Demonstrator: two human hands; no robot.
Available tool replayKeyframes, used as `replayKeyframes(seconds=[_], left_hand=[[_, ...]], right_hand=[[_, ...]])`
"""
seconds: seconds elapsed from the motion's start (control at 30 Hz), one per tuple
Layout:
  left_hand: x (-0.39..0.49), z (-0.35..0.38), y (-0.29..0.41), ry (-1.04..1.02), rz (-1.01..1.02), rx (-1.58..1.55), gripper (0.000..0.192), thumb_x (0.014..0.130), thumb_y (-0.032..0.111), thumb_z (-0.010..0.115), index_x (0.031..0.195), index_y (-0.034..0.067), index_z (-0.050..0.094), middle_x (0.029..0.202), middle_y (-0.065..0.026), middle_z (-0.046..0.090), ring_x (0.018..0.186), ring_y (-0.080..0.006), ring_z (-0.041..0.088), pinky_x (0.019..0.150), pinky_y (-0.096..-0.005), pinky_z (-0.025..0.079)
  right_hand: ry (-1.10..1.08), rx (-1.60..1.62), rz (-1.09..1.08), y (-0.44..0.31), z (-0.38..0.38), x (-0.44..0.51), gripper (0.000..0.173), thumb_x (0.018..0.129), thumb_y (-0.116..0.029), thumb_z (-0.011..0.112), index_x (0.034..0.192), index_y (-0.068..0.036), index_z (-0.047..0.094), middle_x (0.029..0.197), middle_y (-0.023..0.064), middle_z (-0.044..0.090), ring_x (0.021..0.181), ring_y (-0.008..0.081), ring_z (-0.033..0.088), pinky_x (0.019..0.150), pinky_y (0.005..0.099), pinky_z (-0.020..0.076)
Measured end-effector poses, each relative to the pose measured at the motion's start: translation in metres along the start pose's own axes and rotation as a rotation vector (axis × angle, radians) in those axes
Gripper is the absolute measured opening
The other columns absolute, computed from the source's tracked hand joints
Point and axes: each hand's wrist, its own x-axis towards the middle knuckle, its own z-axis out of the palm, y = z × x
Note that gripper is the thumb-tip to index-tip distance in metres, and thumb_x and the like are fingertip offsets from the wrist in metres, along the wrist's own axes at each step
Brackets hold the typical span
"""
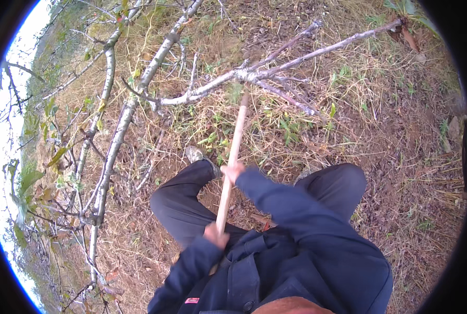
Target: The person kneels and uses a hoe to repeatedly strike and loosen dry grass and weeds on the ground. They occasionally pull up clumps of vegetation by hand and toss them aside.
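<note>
A long wooden handle runs up from my lap towards the grass, its far end under a pale branch. My right hand is closed around the handle at about its middle. Lower down, near my waist, my left hand grips the same handle. The tool's head at the far end is blurred and hidden in the grass, so I cannot tell its kind.
Bare pale trunks with twigs and some leaves stand on the left. The forked branch crosses low over dry grass ahead. My bent knees are on both sides of the handle. Dry leaf litter covers the ground at right.
</note>
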Motion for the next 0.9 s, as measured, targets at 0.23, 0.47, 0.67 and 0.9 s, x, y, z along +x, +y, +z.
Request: replayKeyframes(seconds=[0.23, 0.47, 0.67, 0.9], left_hand=[[-0.160, -0.036, -0.025, -0.164, -0.200, -0.172, 0.022, 0.074, 0.012, 0.065, 0.094, 0.002, 0.063, 0.073, -0.0106, 0.064, 0.068, -0.0169, 0.061, 0.065, -0.0340, 0.051], [-0.094, -0.039, 0.028, -0.085, -0.134, -0.179, 0.023, 0.076, 0.013, 0.071, 0.093, 0.001, 0.060, 0.073, -0.0125, 0.064, 0.069, -0.0220, 0.064, 0.067, -0.0358, 0.051], [0.030, -0.043, 0.088, -0.090, -0.001, -0.631, 0.020, 0.083, 0.006, 0.068, 0.095, 0.003, 0.052, 0.065, -0.0007, 0.055, 0.047, -0.0077, 0.051, 0.041, -0.0252, 0.042], [0.095, -0.015, 0.040, 0.007, 0.001, -0.467, 0.018, 0.079, 0.006, 0.070, 0.089, -0.001, 0.056, 0.068, -0.0055, 0.058, 0.060, -0.0125, 0.055, 0.053, -0.0305, 0.046]], right_hand=[[-0.397, 0.360, 0.174, 0.073, 0.025, -0.128, 0.018, 0.088, -0.009, 0.067, 0.090, 0.008, 0.062, 0.072, 0.0161, 0.068, 0.062, 0.0283, 0.069, 0.057, 0.0398, 0.0593], [-0.234, 0.292, -0.196, -0.026, -0.016, -0.124, 0.014, 0.087, -0.006, 0.065, 0.086, 0.008, 0.061, 0.072, 0.0163, 0.067, 0.058, 0.0255, 0.068, 0.053, 0.0377, 0.0577], [-0.164, 0.292, -0.550, -0.146, -0.074, -0.059, 0.015, 0.091, -0.009, 0.061, 0.082, 0.003, 0.058, 0.066, 0.0125, 0.064, 0.053, 0.0222, 0.065, 0.050, 0.0351, 0.0559], [-0.112, 0.122, -0.430, -0.159, -0.073, 0.049, 0.024, 0.094, -0.022, 0.063, 0.087, 0.001, 0.064, 0.070, 0.0114, 0.067, 0.057, 0.0216, 0.066, 0.055, 0.0360, 0.0577]])
